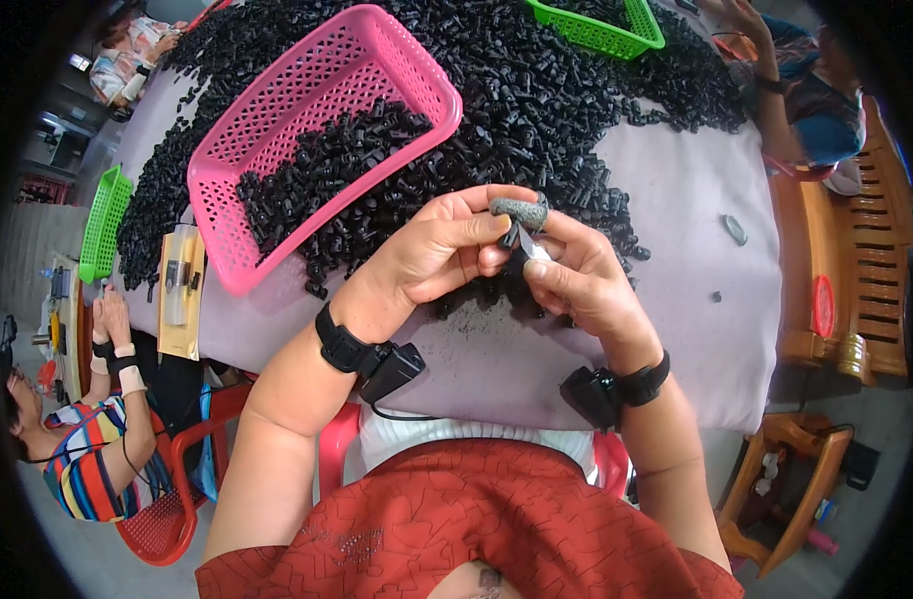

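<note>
With the left hand (439,243) pinching a small black part (509,241) between its fingertips and the right hand (588,285) gripping a metal tool (526,247) close beside it, tool work appears underway, the next stroke calling for steady support.

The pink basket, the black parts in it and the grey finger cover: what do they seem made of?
Pink basket: probably moulded plastic, glossy, with highlights along its rim. Black parts: likely plastic, shiny, with glints; coated metal possible. Grey finger cover: perhaps fabric, matte, with speckled, rough-looking surface.
</note>
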The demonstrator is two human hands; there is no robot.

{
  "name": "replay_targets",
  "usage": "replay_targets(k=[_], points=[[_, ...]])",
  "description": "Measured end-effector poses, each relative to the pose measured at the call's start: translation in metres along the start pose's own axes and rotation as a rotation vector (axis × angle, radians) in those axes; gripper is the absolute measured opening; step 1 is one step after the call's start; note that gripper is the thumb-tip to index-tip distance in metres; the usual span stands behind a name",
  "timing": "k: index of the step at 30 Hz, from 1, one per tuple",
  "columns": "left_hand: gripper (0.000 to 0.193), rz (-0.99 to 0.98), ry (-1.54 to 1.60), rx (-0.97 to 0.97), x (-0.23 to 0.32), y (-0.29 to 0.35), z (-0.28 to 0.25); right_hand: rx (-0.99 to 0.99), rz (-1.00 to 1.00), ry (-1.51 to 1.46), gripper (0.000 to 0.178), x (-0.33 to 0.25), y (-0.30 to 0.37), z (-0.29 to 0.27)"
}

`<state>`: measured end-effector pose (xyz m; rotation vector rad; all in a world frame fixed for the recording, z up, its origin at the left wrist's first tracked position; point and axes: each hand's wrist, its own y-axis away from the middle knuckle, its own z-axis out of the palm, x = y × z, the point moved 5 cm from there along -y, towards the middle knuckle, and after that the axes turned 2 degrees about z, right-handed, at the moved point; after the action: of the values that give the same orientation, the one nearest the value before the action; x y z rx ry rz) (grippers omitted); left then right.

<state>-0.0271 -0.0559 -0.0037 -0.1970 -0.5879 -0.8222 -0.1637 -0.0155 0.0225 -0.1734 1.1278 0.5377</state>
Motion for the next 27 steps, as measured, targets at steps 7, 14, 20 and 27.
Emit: replay_targets(k=[7, 14, 20, 27], points=[[0.040, 0.047, -0.115, 0.028, 0.008, 0.005, 0.010, -0.032, -0.038, 0.061, 0.050, -0.007, 0.003, 0.007], [0.035, 0.097, -0.217, 0.068, 0.015, 0.041, 0.043, -0.096, -0.030, 0.176, 0.051, -0.022, 0.020, 0.034], [0.043, 0.130, -0.299, 0.131, 0.010, 0.079, 0.063, -0.165, -0.028, 0.270, 0.055, -0.022, 0.040, 0.064], [0.046, 0.178, -0.289, 0.074, -0.001, 0.113, 0.083, -0.198, -0.018, 0.353, 0.053, -0.022, 0.062, 0.090]])
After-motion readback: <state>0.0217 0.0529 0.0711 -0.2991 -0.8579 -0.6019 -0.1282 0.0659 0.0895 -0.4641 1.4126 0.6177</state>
